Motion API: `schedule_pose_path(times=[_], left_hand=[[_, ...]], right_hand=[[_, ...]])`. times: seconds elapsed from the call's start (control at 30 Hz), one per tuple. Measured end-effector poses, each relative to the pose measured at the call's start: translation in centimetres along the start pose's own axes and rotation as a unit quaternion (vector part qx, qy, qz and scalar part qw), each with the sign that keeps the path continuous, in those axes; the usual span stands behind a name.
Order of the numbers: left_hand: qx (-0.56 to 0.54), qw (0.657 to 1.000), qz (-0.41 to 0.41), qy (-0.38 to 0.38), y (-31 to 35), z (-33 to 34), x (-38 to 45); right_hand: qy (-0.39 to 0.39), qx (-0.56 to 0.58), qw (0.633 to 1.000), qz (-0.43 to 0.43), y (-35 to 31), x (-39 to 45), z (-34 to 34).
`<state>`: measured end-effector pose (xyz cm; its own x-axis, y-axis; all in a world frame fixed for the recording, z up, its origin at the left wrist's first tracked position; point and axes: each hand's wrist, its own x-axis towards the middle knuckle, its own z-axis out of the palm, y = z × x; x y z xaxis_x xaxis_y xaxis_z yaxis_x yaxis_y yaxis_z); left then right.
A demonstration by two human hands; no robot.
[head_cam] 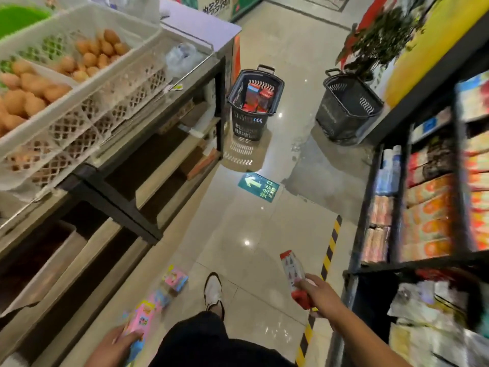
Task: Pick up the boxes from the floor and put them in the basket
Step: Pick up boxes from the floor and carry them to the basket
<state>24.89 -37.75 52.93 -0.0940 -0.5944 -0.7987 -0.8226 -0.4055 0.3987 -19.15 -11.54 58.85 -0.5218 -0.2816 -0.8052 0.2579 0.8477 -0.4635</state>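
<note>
Mid-carry, by the look of it: both hands loaded, basket not yet reached. Left hand (120,340) at the lower left, grip wrapped round a pink box (140,320); blurred, so exact finger placement impossible to tell. Right hand (316,290) lower right, grip clenched on the near end of a red-and-white box (292,271), its far end pointing up the aisle. Still on the floor (251,234), just left of the white shoe (213,288): one pink box (175,278) and another blurred pink-and-blue one (158,299) nearer the left hand. Well ahead down the aisle, standing beside the end of the produce bench (148,128), a dark wheeled basket (235,96) already holding red boxes (258,100). A second dark basket (346,104) to its right, under a potted plant (381,35), contents not visible. Probable next move: a walk forward past the green arrow sticker (258,186) to the loaded basket, then both boxes lowered over the rim and let go, then a return for the two left behind. Main need: a steady hold on both boxes during the walk.
</note>
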Motion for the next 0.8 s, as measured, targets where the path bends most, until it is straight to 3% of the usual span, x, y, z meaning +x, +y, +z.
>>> schedule_pose_path(times=[0.17,0.37,0.57,0.63,0.8], left_hand=[[0.065,0.993,0.074,-0.062,17.6,-0.8,6.6],[0.042,0.964,0.233,-0.122,41.2,1.6,10.4],[0.07,0.948,0.283,-0.13,56.2,7.0,16.4],[0.07,0.954,0.265,-0.12,59.3,8.6,17.6],[0.134,0.98,0.129,-0.071,60.5,10.2,23.9]], right_hand=[[0.026,-0.024,0.997,0.071,-3.4,2.7,-4.4],[0.042,0.033,0.989,0.141,-6.3,8.0,-9.2],[0.059,0.066,0.982,0.169,-10.0,20.4,-17.2],[0.06,0.077,0.983,0.156,-14.3,23.6,-21.1],[0.047,0.081,0.992,0.083,-28.4,29.4,-31.3]])
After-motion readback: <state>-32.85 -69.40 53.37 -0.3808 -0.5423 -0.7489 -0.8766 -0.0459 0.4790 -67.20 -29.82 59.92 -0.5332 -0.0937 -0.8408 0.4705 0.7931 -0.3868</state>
